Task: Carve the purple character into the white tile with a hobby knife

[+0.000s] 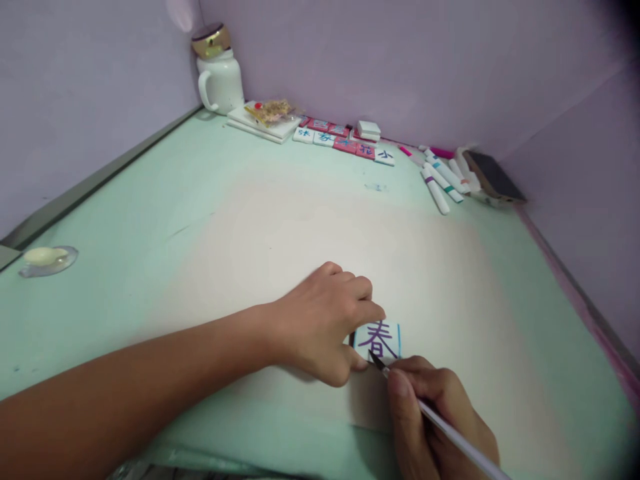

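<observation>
A small white square tile (390,333) lies flat on the table, marked with a purple character and blue lines along its left and right edges. My left hand (325,323) pinches it between thumb at the near edge and index finger at the far edge, the other fingers curled. In my right hand (435,407) is a thin paintbrush (457,435) with a pale handle, gripped like a pen. Its dark pointed tip touches or hovers just over the lower part of the character; I cannot tell which.
White and red lettered tiles (345,143) line the back wall. Left of them, a snack packet (271,112) lies on white boards (260,131), beside a white mug (223,83). Several markers (443,183) and a phone (493,175) are back right. A small clear dish (49,261) sits far left.
</observation>
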`<state>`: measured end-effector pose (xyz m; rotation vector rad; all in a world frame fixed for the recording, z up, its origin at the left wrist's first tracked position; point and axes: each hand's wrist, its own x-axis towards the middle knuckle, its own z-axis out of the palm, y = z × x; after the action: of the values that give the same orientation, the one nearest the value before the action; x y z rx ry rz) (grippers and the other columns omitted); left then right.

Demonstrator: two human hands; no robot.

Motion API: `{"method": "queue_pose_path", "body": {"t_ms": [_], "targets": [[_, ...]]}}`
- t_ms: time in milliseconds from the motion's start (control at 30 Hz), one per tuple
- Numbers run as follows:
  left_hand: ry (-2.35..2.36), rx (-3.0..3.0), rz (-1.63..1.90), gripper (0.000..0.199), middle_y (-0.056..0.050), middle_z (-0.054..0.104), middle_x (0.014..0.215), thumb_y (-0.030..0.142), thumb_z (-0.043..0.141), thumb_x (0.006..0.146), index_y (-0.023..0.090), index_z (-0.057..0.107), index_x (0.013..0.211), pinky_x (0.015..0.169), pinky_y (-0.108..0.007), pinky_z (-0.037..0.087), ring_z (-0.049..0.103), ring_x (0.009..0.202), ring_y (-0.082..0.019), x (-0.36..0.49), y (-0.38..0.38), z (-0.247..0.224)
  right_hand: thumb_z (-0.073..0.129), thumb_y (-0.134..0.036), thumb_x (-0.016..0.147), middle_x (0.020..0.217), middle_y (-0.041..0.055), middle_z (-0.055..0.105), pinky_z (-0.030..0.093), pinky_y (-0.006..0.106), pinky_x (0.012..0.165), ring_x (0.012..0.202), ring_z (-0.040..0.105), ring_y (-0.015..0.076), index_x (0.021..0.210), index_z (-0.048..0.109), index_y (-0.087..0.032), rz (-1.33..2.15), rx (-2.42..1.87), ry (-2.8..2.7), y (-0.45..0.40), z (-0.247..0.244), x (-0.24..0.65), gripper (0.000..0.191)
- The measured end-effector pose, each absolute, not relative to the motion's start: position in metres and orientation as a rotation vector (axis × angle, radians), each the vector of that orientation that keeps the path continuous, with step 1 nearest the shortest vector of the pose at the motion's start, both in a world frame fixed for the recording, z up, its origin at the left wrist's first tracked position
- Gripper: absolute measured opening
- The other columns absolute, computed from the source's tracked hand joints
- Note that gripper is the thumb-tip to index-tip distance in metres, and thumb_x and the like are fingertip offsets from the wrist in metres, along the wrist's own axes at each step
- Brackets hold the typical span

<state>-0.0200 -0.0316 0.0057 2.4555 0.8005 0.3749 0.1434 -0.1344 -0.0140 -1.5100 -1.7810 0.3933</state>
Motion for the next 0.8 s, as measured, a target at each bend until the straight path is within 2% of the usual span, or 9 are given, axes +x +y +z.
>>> {"method": "queue_pose_path", "body": {"t_ms": [300,633,800], "targets": [[0.794,2.45,0.355,0.028,-0.008,0.059,0.092,0.03,0.073,0.067,0.015,0.066,0.089,0.083,-0.037,0.036,0.055,0.084,-0.022,-0.021,-0.0308,0.0061,0.05,-0.018,0.091,0.073,-0.0024,0.06,0.044,0.019,0.048,0.052,0.057,0.0089,0.079,0.048,-0.023,0.439,-1.406,-1.857,-0.1323,-0.0155,0.1496,0.013],[0.795,2.468,0.348,0.029,-0.007,0.058,0.094,0.03,0.072,0.068,0.016,0.065,0.092,0.084,-0.038,0.036,0.055,0.083,-0.022,-0.02,-0.0308,0.0069,0.05,-0.018,0.091,0.071,-0.0019,0.059,0.044,0.02,0.047,0.051,0.056,0.0092,0.079,0.047,-0.023,0.458,-1.4,-1.839,-0.1354,-0.0168,0.152,0.013],[0.785,2.463,0.353,0.03,-0.007,0.058,0.094,0.031,0.073,0.068,0.016,0.065,0.094,0.085,-0.038,0.036,0.056,0.085,-0.023,-0.0209,-0.0305,0.0065,0.049,-0.014,0.091,0.07,-0.001,0.059,0.043,0.019,0.048,0.058,0.059,0.0109,0.079,0.047,-0.023,0.45,-1.348,-1.761,-0.1335,-0.0178,0.1476,0.015]]}}
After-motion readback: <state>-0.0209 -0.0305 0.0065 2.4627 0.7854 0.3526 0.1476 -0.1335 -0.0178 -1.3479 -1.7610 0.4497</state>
